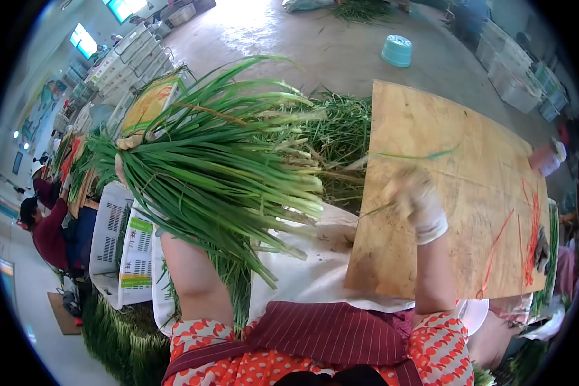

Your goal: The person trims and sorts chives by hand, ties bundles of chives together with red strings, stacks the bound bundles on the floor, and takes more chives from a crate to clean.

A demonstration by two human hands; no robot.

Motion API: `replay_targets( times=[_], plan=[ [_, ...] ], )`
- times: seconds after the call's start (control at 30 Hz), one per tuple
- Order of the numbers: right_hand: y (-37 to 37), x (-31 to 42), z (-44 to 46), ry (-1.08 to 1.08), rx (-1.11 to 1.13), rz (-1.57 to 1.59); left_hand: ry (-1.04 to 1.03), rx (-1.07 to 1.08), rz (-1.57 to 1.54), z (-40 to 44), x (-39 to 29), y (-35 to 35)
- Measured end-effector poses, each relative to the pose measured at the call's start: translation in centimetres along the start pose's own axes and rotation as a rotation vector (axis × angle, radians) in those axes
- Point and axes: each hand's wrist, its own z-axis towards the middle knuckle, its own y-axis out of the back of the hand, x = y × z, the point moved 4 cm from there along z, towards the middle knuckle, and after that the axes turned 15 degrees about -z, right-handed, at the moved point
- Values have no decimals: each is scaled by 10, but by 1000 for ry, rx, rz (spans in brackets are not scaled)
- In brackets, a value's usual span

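A large bunch of long green stalks fans out at the left, its pale ends pointing right. My left hand, in a light glove, is wrapped round the leafy part of this bunch, and leaves hide much of it. Over the left edge of the wooden board is my right hand, in a whitish glove and smeared by motion. One thin loose leaf shows just above it, blurred; whether the fingers touch it is unclear. Loose green trimmings lie between the bunch and the board.
Red ties and a dark glove lie on the board's right part. White crates stand at the left, near a seated person in dark red. A turquoise bucket is on the floor ahead. More crates stand at the back right.
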Motion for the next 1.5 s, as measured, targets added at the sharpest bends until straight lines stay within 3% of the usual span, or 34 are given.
replay_targets(
  times=[0.07, 0.13, 0.2, 0.23, 0.27, 0.33, 0.37, 0.47, 0.53, 0.57, 0.63, 0.67, 1.03, 1.13, 1.17, 1.23, 1.3, 1.37, 1.5],
  plan=[
    [15, -2, 17, 0, -198, 37, 11, 26, -53, 1, 3, -7],
    [-10, 30, 40, -112, -427, -200, 29, 58, -113, 3, 6, -13],
    [-45, 45, 64, -96, -258, -469, 52, 34, -71, 4, 9, -15],
    [-59, 30, 83, 66, -171, -423, 55, 39, -69, 6, 10, -14],
    [-82, 42, 88, 90, -38, -423, 42, 40, -73, 6, 10, -11],
    [-113, 53, 105, 162, -168, -988, 3, 29, -98, 6, 11, -11],
    [-124, 56, 115, 40, -61, -1063, 4, 30, -93, 6, 11, -11],
    [-143, 45, 127, -76, 108, -1010, 59, 118, -171, 9, 9, -13],
    [-151, 21, 132, 74, 154, -268, 70, 242, -48, 12, 6, -18],
    [-153, 15, 131, 75, 158, -270, 65, 241, -47, 12, -1, -13],
    [-159, 25, 117, 168, 195, 174, 154, 195, -80, 10, -7, -4],
    [-148, 26, 103, -168, 208, -81, 173, 184, -102, 8, -5, -5],
    [-134, 10, 83, -139, 273, 249, -47, 125, 47, -3, 0, -20],
    [-108, 8, 79, -109, -21, 62, -91, 19, 41, -11, -3, -21],
    [-101, 9, 77, -110, -21, 62, 4, 66, -106, -12, -4, -21],
    [-82, 23, 71, 161, -124, 167, 97, 109, -250, -12, -10, -16],
    [-46, 27, 72, 228, -293, 394, 101, 222, -356, -14, -18, -11],
    [-10, 41, 68, 394, -406, 416, 70, 196, -423, -18, -23, -9],
    [36, 53, 80, 547, -502, 567, 98, 229, -402, -19, -42, -9]
  ],
)
